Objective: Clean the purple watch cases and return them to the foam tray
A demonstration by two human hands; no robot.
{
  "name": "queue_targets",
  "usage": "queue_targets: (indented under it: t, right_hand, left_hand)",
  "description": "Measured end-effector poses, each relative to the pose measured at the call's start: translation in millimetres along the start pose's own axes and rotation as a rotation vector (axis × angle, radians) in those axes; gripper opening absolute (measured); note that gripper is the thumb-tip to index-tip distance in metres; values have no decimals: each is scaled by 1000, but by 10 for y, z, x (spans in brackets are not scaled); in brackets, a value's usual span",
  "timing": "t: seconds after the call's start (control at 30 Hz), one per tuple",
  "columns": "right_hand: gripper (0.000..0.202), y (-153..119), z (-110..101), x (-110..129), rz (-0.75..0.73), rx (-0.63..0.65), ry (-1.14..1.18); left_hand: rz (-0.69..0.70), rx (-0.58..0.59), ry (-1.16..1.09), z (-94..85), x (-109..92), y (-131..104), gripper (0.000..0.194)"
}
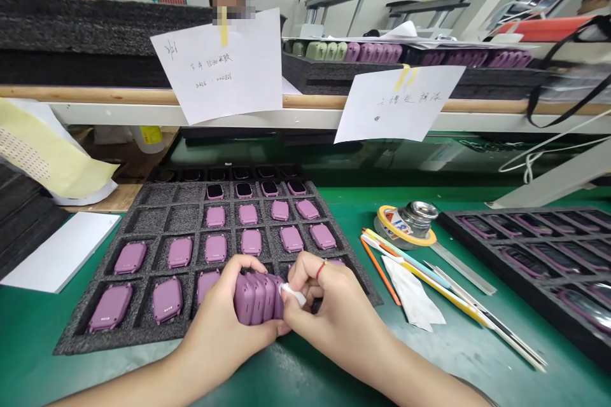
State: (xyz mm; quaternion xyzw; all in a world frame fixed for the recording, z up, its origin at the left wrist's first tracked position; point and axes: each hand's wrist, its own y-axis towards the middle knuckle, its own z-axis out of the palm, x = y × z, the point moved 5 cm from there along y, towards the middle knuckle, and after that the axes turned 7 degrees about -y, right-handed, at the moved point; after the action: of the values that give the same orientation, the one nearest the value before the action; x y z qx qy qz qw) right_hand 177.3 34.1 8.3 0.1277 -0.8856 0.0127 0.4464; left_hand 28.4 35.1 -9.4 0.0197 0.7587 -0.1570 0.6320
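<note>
Purple watch bodies (pixel 258 299), several pressed side by side in a row, sit in the left hand (pixel 238 311) in the head view, its fingers over the top and its thumb beneath. The right hand (pixel 317 296) pinches a small white wipe (pixel 292 294) against the row's right end; a red cord circles one of its fingers. The row is above the near edge of a black foam tray (pixel 150 221), whose compartments hold more such bodies, with dark screens facing up farther back. Right of this tray, a white tissue (pixel 413 292) lies beside an orange stick (pixel 382 270), near a glass jar (pixel 420 216). A second foam tray (pixel 489 254) is at far right, on the green tabletop (pixel 344 356).
</note>
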Motion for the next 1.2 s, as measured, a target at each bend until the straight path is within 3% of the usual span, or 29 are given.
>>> queue_targets:
  t: [0.13, 0.33, 0.57, 0.63, 0.73, 0.83, 0.93, 1.0, 1.1, 1.2]
  right_hand:
    - [12, -18, 24, -8, -3, 29, 0]
    - [16, 61, -63, 32, -48, -49, -38]
    - [13, -126, 56, -32, -63, -23, -22]
    - [14, -151, -66, -11, -64, -69, 31]
    - [18, -161, -462, -45, -40, -234, 31]
    - [20, -176, -881, -309, 64, -348, -260]
    - [23, -189, -1104, -811, 239, -284, -586]
    - [21, -185, -1118, -1096, 276, -177, -700]
    - [27, -174, -1065, -1074, 111, -243, -756]
    - [35, -183, -880, -561, -170, -280, -662]
  left_hand:
    - [4, -5, -21, -2, -3, -9, 45]
    - [-7, -6, -20, -3, 35, -8, 47]
    - [36, -4, -22, -15, 9, 2, 43]
    - [18, -3, -31, -26, 4, -2, 45]
    - [1, -11, -34, -49, -3, -12, 47]
    - [-17, -7, -67, -64, 6, -15, 48]
    - [-28, 28, -167, -61, 26, -8, 51]
    - [-39, 59, -259, -55, 38, -7, 55]
    - [-58, 89, -353, -55, 46, -22, 63]
    - [-45, 79, -369, -79, 33, -60, 72]
